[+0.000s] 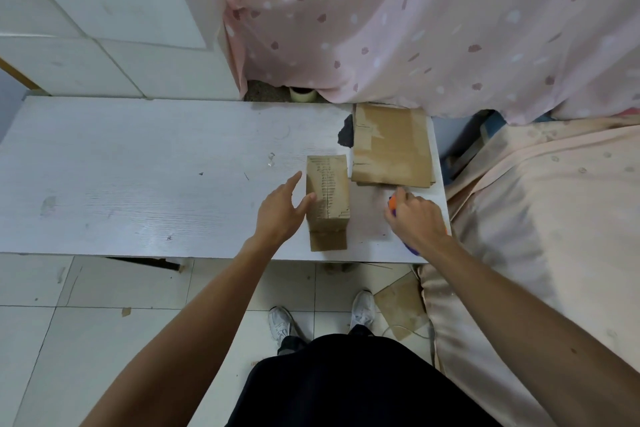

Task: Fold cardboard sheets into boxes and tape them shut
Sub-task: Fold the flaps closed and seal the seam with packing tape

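Note:
A small brown cardboard box (328, 198), folded up with tape along its top seam, stands near the front right of the white table (138, 166). My left hand (282, 213) is just left of the box, fingers straight, thumb touching its side. To the right of the box my right hand (414, 220) grips an orange and purple tape dispenser (392, 203), mostly hidden under the hand. A stack of flat cardboard sheets (393, 146) lies at the table's far right corner.
A pink spotted curtain (415, 28) hangs behind the table. A bed with a peach cover (554, 218) stands close on the right. White cabinets (86, 10) rise at the back left. A roll of tape (303, 94) sits on the floor behind the table.

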